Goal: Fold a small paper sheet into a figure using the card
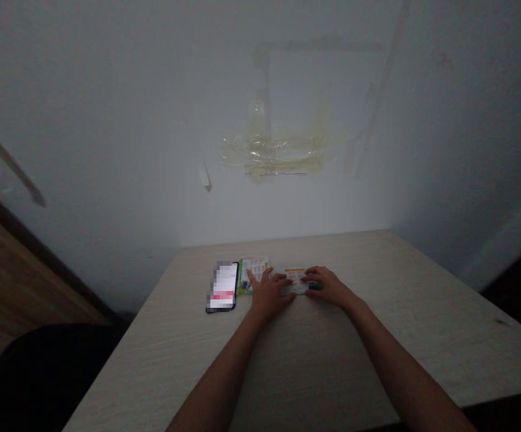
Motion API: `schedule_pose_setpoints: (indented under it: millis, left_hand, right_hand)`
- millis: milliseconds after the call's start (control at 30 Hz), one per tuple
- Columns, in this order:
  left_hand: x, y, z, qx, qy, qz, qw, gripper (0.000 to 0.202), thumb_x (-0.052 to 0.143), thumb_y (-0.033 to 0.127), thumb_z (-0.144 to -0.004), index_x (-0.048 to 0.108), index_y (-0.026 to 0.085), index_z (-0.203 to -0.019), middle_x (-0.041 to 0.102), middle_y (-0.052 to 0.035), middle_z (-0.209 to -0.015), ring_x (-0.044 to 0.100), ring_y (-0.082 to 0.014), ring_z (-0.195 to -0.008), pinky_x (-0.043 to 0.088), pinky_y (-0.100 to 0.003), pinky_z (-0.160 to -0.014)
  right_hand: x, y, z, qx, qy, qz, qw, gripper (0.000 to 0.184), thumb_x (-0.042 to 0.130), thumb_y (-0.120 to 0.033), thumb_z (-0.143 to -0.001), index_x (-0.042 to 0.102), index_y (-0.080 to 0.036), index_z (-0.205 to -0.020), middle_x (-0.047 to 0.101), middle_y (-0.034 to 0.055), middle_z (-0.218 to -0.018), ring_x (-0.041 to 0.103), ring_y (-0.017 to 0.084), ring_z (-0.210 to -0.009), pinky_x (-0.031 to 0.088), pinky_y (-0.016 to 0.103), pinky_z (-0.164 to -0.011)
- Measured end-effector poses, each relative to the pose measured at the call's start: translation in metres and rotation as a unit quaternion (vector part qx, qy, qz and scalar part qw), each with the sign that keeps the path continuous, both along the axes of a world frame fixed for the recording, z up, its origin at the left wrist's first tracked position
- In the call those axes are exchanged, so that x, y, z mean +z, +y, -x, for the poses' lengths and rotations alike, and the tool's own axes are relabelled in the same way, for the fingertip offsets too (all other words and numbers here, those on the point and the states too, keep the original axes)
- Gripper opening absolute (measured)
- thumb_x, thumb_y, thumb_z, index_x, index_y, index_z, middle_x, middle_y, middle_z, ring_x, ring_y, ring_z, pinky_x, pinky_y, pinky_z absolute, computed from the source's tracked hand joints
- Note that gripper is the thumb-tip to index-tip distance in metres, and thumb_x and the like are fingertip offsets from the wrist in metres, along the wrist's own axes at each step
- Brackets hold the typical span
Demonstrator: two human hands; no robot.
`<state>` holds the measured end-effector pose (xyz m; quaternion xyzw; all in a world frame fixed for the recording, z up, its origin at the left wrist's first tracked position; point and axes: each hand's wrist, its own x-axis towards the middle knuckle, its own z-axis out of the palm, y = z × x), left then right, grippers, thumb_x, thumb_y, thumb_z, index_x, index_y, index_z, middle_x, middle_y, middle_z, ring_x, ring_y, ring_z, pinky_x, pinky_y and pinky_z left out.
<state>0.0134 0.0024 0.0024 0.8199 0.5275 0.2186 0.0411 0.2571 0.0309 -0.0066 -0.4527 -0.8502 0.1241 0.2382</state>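
A printed paper leaflet with yellow headings and small text lies flat on the table. My right hand is at its right side, with bent, parted fingers touching the edge and a dark patch showing beneath them. My left hand lies spread with its fingers apart. It reaches across the leaflet's left part and the green-edged printed sheet beside it. Whether these are two sheets or panels of one is hidden by the left hand. A phone with a lit screen lies left of the green-edged sheet.
The pale wood-grain table meets a grey wall at its far edge. Clear tape and stained strips mark the wall. At the left are a brown wooden panel and a dark object.
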Motion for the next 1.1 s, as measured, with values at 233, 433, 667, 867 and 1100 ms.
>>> schedule_pose_setpoints:
  millis: [233, 433, 667, 867, 1100]
  left_hand:
    - [0.0, 0.0, 0.0, -0.002, 0.001, -0.01, 1.0, 0.036, 0.064, 0.056, -0.081, 0.065, 0.044, -0.115, 0.066, 0.0033, -0.126, 0.036, -0.0354, -0.135, -0.024, -0.077, -0.098]
    - [-0.001, 0.0, -0.001, -0.001, -0.006, -0.024, 1.0, 0.03, 0.06, 0.054, -0.085, 0.067, 0.043, -0.112, 0.068, 0.0028, -0.122, 0.038, -0.0352, -0.134, -0.023, -0.077, -0.099]
    - [-0.002, 0.001, -0.003, 0.004, -0.025, -0.038, 0.999, 0.025, 0.05, 0.05, -0.092, 0.071, 0.041, -0.102, 0.071, 0.0038, -0.115, 0.041, -0.0308, -0.132, -0.023, -0.075, -0.1]
    - [0.001, 0.004, -0.003, -0.007, -0.018, -0.034, 0.999, 0.023, 0.052, 0.044, -0.094, 0.073, 0.037, -0.095, 0.073, 0.0029, -0.103, 0.046, -0.0279, -0.128, -0.023, -0.074, -0.102]
    - [0.004, 0.004, -0.003, -0.011, -0.017, -0.024, 1.0, 0.021, 0.056, 0.042, -0.092, 0.069, 0.036, -0.106, 0.073, 0.0003, -0.108, 0.051, -0.0259, -0.122, -0.02, -0.074, -0.103]
  right_hand:
    - [-0.001, 0.001, -0.001, -0.002, 0.005, 0.012, 1.0, 0.037, 0.072, -0.036, -0.078, 0.07, -0.029, -0.115, 0.06, 0.009, -0.125, 0.054, 0.026, -0.116, 0.041, 0.044, -0.103]
    - [-0.005, 0.004, -0.002, 0.004, 0.016, 0.011, 1.0, 0.032, 0.069, -0.037, -0.082, 0.071, -0.029, -0.113, 0.061, 0.0094, -0.125, 0.055, 0.026, -0.115, 0.043, 0.044, -0.101]
    - [-0.009, 0.009, -0.001, 0.005, 0.033, 0.001, 0.999, 0.023, 0.06, -0.038, -0.089, 0.075, -0.027, -0.102, 0.067, 0.0079, -0.115, 0.059, 0.023, -0.107, 0.045, 0.04, -0.097]
    - [-0.006, 0.011, 0.002, -0.002, 0.05, 0.009, 0.999, 0.023, 0.058, -0.038, -0.091, 0.076, -0.024, -0.095, 0.072, 0.0062, -0.099, 0.063, 0.021, -0.093, 0.046, 0.035, -0.089]
    - [-0.003, 0.004, 0.01, -0.043, 0.059, -0.009, 0.997, 0.023, 0.06, -0.037, -0.089, 0.072, -0.02, -0.082, 0.069, 0.0057, -0.085, 0.06, 0.019, -0.083, 0.044, 0.03, -0.078]
